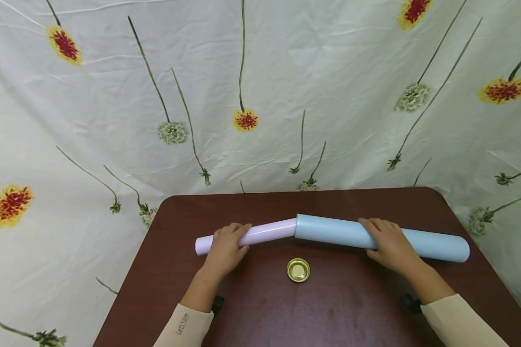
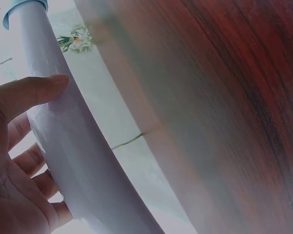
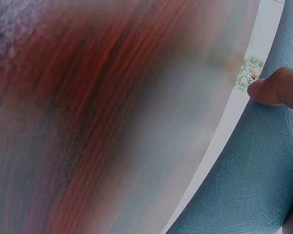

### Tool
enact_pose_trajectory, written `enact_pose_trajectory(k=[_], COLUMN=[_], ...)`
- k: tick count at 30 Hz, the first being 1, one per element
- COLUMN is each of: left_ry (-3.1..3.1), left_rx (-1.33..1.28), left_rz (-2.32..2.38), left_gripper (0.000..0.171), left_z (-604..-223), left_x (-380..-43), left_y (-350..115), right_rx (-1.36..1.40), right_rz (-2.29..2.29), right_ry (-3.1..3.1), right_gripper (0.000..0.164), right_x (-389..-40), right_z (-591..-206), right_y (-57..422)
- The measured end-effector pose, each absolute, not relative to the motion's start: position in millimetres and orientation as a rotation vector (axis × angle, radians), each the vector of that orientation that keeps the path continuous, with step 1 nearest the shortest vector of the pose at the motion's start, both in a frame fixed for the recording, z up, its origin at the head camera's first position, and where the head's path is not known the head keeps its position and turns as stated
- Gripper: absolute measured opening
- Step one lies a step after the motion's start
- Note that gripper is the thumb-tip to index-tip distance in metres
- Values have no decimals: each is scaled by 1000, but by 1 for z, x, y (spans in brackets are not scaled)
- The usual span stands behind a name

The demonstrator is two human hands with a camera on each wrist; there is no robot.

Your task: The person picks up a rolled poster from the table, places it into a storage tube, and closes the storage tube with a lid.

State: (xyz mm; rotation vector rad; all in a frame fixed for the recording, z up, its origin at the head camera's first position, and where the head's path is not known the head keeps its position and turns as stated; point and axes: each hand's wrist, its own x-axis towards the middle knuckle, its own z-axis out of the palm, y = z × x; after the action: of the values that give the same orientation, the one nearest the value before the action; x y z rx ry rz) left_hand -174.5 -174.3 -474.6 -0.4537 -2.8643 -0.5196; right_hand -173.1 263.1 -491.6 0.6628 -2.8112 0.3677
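Observation:
A slim lavender tube (image 1: 271, 232) runs across the far part of the table, its right end inside the open left end of a wider light blue tube (image 1: 330, 231). The two meet at a slight angle. My left hand (image 1: 226, 248) grips the lavender tube near its left end; in the left wrist view the thumb (image 2: 51, 88) lies over it, with the other fingers round the far side. Midway along the blue tube, my right hand (image 1: 390, 245) holds it from above. Its thumb (image 3: 271, 91) presses on the textured blue surface in the right wrist view.
A small round gold dish (image 1: 298, 270) sits on the dark red-brown table (image 1: 295, 318), nearer than the tubes. Behind the table's far edge hangs a white cloth (image 1: 278, 62) printed with flowers. Dark bands (image 1: 217, 304) show at both wrists.

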Motion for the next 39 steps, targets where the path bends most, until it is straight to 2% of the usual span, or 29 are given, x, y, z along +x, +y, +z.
enact_pose_trajectory(k=[17, 27, 39], left_ry=[-2829, -2809, -2773], left_rx=[-502, -506, -540], left_rz=[-469, -486, -509], left_gripper=[59, 52, 52], left_z=[-473, -473, -474], left_x=[-173, -172, -171], left_y=[-169, -166, -160], right_rx=[688, 706, 721], right_rz=[341, 346, 350], right_ry=[-2804, -2805, -2758], right_gripper=[90, 88, 91], right_x=[-166, -164, -163], right_z=[-492, -491, -497], right_y=[255, 253, 250])
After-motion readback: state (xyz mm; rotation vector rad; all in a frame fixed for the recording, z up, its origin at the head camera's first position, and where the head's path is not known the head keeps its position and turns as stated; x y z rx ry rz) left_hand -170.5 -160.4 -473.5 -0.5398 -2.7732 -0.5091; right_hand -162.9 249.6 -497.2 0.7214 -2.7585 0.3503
